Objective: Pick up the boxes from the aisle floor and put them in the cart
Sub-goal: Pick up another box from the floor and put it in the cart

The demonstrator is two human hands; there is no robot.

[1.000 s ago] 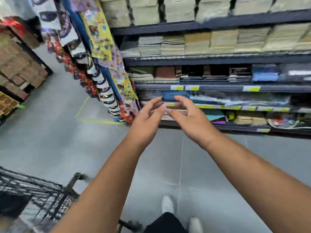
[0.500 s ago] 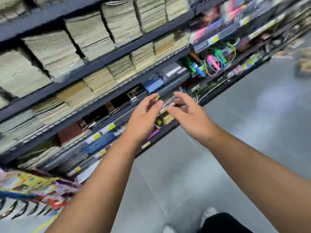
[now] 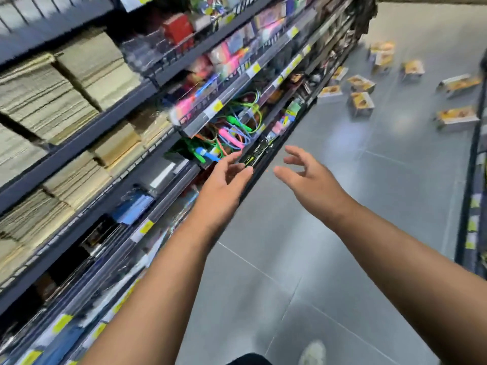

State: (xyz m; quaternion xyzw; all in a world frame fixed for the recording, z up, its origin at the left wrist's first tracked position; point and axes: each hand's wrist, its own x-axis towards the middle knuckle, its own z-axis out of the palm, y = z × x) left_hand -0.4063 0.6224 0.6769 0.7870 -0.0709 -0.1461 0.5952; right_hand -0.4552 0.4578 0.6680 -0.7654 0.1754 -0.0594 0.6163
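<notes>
Left hand (image 3: 224,177), right hand (image 3: 307,177): grip apart on both, fingers spread, holding nothing. Boxes (image 3: 360,103): scattered on the floor (image 3: 342,206), well beyond both hands, ahead and rightward. Likely light, stiff cardboard; take each across opposite faces. Cart: not in view.

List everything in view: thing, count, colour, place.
boxes: about ten, white with orange print, scattered on floor far up the aisle, upper right
floor: one, grey tile, centre and right
shelves: one long unit, dark, left side
paper stacks: many, beige, upper left shelves
cords: bunch, green, pink, blue, mid shelf
price tags: several, yellow, shelf edges
right rack: one, dark, right edge
shoe: one, white, bottom
left hand: grip open, empty, near shelf edge
right hand: grip open, empty, over floor
</notes>
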